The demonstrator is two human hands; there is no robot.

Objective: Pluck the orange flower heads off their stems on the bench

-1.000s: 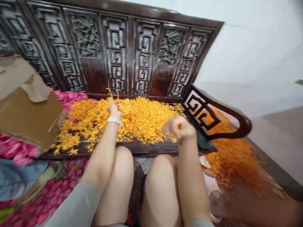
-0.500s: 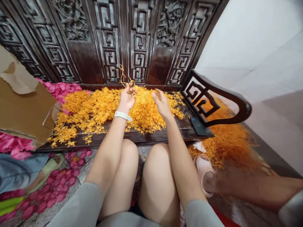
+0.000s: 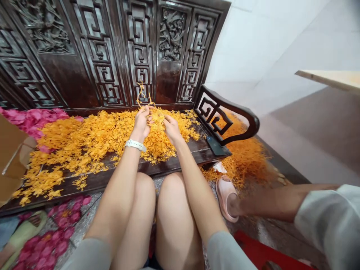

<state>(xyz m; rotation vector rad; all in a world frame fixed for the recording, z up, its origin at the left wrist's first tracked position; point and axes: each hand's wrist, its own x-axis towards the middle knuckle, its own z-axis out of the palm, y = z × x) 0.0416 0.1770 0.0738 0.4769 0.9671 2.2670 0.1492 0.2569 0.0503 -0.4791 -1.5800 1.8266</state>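
Note:
My left hand (image 3: 142, 122), with a pale watch band (image 3: 135, 145) at the wrist, grips a thin yellow branching plastic strand (image 3: 140, 95) whose ends stick up above the fingers. Close to its right, my right hand (image 3: 172, 129) has its fingertips drawn together at the strand's lower right part; the exact grip blends into the yellow behind. Both hands are over a heap of small yellow plastic flower pieces (image 3: 109, 127) spread along the seat of a dark wooden bench (image 3: 197, 150).
A phone (image 3: 216, 146) lies by the bench's armrest (image 3: 239, 108). Orange strands (image 3: 247, 161) pile up beyond it on the floor. Pink flowers (image 3: 42, 120) and a cardboard box (image 3: 11, 150) are at left. Another person's leg and pink slipper (image 3: 225, 198) are at right.
My right hand has come in toward the left hand, and its spread fingers have closed at the strand. The view has turned to the right. The strand remains in my left hand.

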